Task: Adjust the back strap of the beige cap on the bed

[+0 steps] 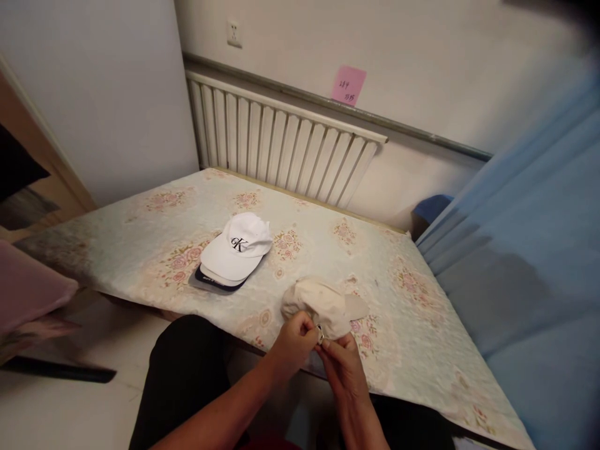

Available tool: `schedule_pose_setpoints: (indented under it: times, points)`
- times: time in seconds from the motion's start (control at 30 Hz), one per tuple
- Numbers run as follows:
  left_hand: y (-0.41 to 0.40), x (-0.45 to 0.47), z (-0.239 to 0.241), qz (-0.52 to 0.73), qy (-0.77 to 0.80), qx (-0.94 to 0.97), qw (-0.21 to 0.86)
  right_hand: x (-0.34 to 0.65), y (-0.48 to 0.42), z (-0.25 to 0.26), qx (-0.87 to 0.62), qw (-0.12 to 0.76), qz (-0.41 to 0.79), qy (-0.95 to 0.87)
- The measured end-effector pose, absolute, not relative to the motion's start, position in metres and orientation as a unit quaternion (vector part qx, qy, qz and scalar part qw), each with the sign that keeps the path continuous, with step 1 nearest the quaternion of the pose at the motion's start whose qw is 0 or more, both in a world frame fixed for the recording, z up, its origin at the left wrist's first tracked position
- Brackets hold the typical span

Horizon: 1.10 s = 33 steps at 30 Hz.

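Observation:
A beige baseball cap [323, 303] lies on the floral-covered bed at its near edge, its brim pointing right. My left hand [297, 337] pinches the cap's back strap from the left. From the right, my right hand [344, 356] has its fingers closed on the same strap. Between the fingertips of both hands shows a small metal buckle [320, 334]. To the left rests a stack of caps: a white cap [241, 244] with black letters sits on top, and a dark brim [220, 281] sticks out below it.
The bed [309, 219] has a pale floral cover. Behind it stand a white radiator [281, 137] and a wall with a pink note [349, 85]. A blue curtain [529, 250] hangs along the right. Pink cloth [32, 287] shows at the left.

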<state>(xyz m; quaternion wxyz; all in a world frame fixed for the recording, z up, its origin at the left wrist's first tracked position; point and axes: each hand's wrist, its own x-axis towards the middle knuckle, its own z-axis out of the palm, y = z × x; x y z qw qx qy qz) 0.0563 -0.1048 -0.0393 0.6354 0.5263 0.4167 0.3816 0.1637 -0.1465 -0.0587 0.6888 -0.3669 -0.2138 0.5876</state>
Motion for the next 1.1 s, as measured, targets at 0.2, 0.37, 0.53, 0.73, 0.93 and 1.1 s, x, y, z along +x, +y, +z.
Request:
schedule_pose_setpoints:
  times: [0.2,0.37,0.53,0.73,0.93,1.1]
  points:
    - [-0.105,0.054,-0.039,0.381,0.402,0.501,0.665,0.166,-0.146,-0.065,-0.377,0.685,0.577,-0.235]
    - [-0.105,0.054,-0.041,0.39,0.393,0.486,0.676,0.164,-0.143,-0.067,-0.365,0.686,0.578,-0.25]
    - [-0.106,0.052,-0.041,0.389,0.385,0.492,0.678,0.164,-0.142,-0.069,-0.372,0.685,0.574,-0.252]
    - [-0.105,0.05,-0.04,0.379,0.382,0.495,0.682,0.166,-0.143,-0.07,-0.377,0.683,0.573,-0.25]
    - [-0.107,0.05,-0.037,0.378,0.403,0.477,0.684,0.166,-0.143,-0.072,-0.393,0.682,0.562,-0.255]
    - [-0.107,0.051,-0.032,0.369,0.421,0.45,0.696,0.164,-0.144,-0.076,-0.401,0.673,0.564,-0.262]
